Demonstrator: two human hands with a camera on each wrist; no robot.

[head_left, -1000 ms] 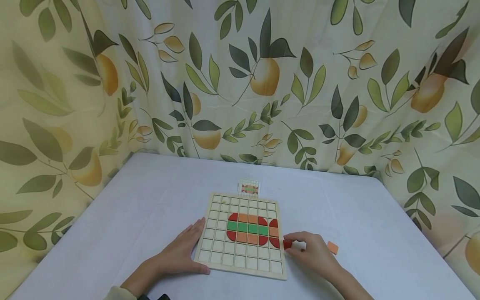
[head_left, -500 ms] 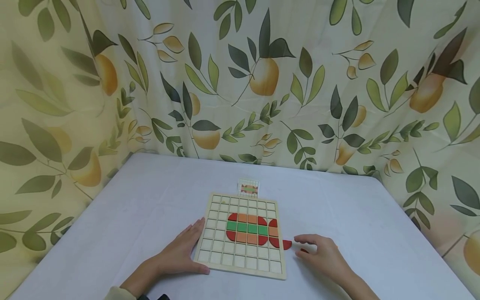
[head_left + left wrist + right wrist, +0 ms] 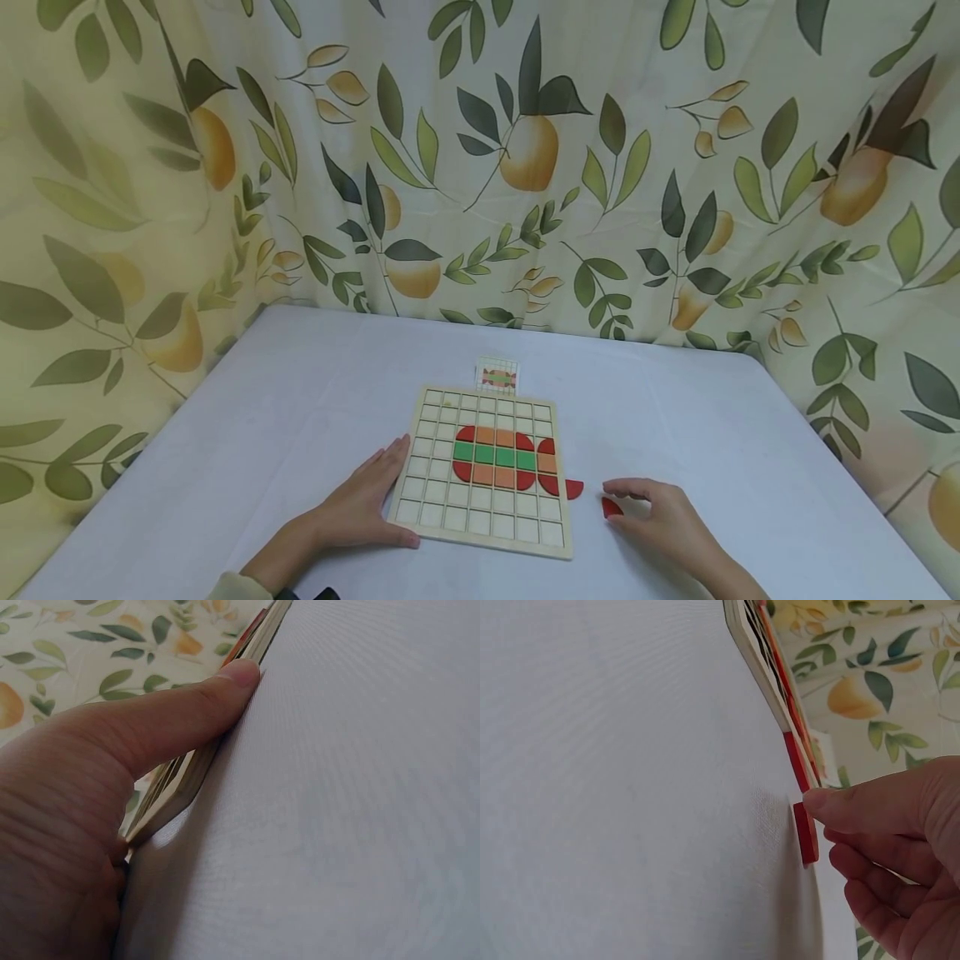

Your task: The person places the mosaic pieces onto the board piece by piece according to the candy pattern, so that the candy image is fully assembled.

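Observation:
The wooden grid board [image 3: 480, 529] lies on the table with red, orange and green tiles making a candy-like shape. My left hand [image 3: 367, 496] rests along its left edge, straight fingers on the side and thumb [image 3: 202, 705] against the near edge. A red quarter-round tile [image 3: 574, 489] lies just outside the board's right edge. Farther right is a second red quarter-round tile [image 3: 612, 507], also seen in the right wrist view. My right hand [image 3: 663, 521] curves around this second tile, thumb at its near side, index fingertip beyond it with a gap showing.
A small pattern card [image 3: 498, 376] lies behind the board, printed with a similar shape on a grid. White cloth covers the table [image 3: 720, 417]. A curtain [image 3: 480, 167] with fruit and leaf print hangs along the back and sides.
My right hand has let go of the red tile beside the board's edge and moved right to the other red tile. It now covers the loose orange tile. My left hand has stayed put.

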